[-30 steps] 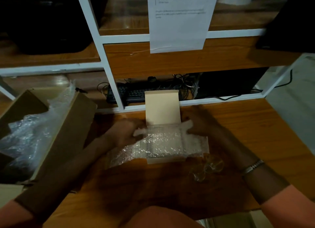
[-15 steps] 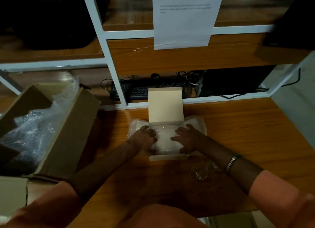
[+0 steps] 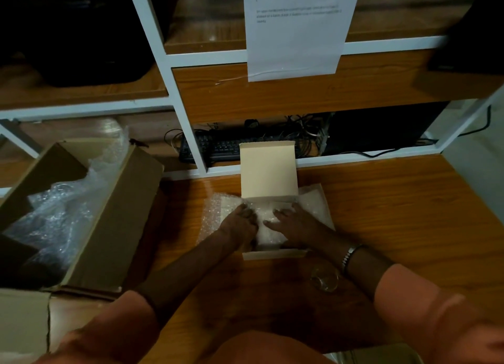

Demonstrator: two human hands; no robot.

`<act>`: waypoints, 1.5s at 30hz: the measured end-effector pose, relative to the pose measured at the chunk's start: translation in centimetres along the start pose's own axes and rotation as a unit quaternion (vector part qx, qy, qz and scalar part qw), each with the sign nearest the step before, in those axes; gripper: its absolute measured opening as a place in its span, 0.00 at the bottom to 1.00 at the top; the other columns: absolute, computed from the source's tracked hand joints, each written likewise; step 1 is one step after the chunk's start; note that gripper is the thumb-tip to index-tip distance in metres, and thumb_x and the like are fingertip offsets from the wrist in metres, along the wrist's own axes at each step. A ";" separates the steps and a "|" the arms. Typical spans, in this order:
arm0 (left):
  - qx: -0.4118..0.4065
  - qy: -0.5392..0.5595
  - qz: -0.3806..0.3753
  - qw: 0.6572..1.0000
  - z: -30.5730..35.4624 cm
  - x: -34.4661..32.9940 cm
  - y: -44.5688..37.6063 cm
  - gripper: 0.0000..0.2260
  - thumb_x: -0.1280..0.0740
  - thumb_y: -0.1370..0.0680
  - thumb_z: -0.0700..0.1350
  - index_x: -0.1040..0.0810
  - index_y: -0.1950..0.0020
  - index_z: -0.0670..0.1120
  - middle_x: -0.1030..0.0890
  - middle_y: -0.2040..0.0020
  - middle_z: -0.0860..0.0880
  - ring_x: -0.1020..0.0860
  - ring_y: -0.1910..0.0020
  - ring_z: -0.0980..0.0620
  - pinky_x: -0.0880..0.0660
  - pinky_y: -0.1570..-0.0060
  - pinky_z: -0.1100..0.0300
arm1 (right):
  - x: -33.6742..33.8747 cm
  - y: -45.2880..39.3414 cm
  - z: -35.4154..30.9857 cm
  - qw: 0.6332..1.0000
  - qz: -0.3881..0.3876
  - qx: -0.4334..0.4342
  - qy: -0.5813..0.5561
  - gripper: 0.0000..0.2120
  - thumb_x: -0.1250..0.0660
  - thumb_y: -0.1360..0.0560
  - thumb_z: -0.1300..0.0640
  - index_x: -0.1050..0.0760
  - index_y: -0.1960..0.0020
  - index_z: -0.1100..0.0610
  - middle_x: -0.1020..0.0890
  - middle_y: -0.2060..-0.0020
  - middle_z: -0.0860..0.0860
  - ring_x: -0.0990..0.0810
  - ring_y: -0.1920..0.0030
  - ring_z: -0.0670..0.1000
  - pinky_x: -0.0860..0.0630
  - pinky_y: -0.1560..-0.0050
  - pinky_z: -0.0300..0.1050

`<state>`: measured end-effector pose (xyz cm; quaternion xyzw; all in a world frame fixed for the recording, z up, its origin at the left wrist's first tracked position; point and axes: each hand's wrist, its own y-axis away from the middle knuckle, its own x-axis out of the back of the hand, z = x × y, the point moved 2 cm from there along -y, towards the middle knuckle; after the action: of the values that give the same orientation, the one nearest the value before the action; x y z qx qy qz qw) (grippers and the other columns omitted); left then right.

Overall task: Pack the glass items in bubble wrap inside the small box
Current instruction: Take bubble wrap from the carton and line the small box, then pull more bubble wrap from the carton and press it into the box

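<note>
bubble wrap (image 3: 268, 223) in small box (image 3: 268, 170) — under both hands

Head camera looks steeply down, close over desk (image 3: 395, 213).

Office — keyboard (image 3: 218, 148), cables, posted notice (image 3: 297, 28) on shelving.

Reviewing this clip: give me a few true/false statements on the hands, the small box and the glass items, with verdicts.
1. Both hands, left hand and right hand, press bubble wrap into the small box. True.
2. The small box's lid is closed. False: it stands open.
3. A glass item lies on the table, outside the small box. True.
4. The large cardboard box sits right of the small box. False: left.
</note>
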<state>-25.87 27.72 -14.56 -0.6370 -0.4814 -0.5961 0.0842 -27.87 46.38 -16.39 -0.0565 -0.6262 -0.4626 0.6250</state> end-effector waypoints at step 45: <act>0.462 0.305 0.278 0.785 -20.1 -7.6 37.6 0.31 0.38 0.18 0.65 0.32 0.19 0.50 0.28 0.22 0.44 0.27 0.27 0.42 0.26 0.30 0.42 | 40.1 -12.4 -20.5 0.912 0.309 0.218 -0.158 0.06 0.27 0.21 0.49 0.21 0.53 0.50 0.20 0.58 0.46 0.20 0.52 0.51 0.26 0.48 0.51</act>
<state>-11.35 -9.54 2.13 -0.4129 -0.4508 -0.4163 0.6731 -29.48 5.72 6.45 -0.1820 -0.7535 -0.0839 0.6262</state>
